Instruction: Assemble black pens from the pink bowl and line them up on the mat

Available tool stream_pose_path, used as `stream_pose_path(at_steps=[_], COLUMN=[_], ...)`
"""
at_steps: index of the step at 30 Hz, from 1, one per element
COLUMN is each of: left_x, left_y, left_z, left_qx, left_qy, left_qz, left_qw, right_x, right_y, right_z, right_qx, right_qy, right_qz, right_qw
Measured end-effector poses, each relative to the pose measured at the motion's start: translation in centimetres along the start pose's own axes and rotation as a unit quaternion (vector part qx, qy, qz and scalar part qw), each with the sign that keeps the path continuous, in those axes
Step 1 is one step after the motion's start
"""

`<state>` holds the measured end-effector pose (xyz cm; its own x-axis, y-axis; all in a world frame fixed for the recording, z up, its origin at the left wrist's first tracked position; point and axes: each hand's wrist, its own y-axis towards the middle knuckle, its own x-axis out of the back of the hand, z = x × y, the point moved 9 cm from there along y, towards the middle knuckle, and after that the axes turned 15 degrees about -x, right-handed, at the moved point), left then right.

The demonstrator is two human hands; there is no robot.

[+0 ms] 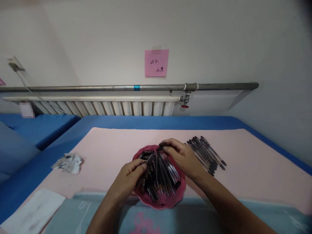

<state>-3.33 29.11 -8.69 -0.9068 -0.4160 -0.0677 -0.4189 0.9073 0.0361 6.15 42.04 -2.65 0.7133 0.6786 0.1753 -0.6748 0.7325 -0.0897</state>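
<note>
A pink basket (pixel 161 205) in front of me holds many clear pen barrels (pixel 162 175) and black caps (pixel 151 191). Over its left side my left hand (pixel 133 174) is closed, thumb and fingers pinching the lower end of a thin pen (pixel 150 158). At the basket's back rim my right hand (pixel 179 154) pinches a black pen cap (pixel 160 148) at the pen's upper end. Whether the cap sits on the pen or just touches it, I cannot tell. To the right of the basket lies a row of capped pens (pixel 204 154), side by side on the pink mat.
A pink mat (pixel 109 146) covers the blue-edged table. Crumpled plastic wrap (pixel 70 163) lies on the left, with a white paper sheet (pixel 34 211) nearer me. Teal cloth (pixel 97 211) runs along the front. Behind stand a radiator (pixel 122 107) and a wall pipe (pixel 97 88).
</note>
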Motion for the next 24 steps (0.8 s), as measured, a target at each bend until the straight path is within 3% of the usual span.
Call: stream_pose_path(at_steps=[4, 16, 24], left_x=[0.0, 0.0, -0.1], left_y=[0.0, -0.1, -0.1], left_z=[0.1, -0.1, 0.0], left_qx=[-0.001, -0.001, 0.002], left_qy=[0.009, 0.001, 0.006], left_qz=[0.008, -0.007, -0.006], left_qw=[1.0, 1.0, 1.0], right_x=[-0.4, 0.4, -0.2], right_y=[-0.2, -0.6, -0.8], right_z=[0.4, 1.3, 1.6], right_qx=[0.028, 0.069, 0.109], right_qy=[-0.019, -0.071, -0.103], right_qz=[0.01, -0.041, -0.025], right_qw=[0.999, 0.994, 0.988])
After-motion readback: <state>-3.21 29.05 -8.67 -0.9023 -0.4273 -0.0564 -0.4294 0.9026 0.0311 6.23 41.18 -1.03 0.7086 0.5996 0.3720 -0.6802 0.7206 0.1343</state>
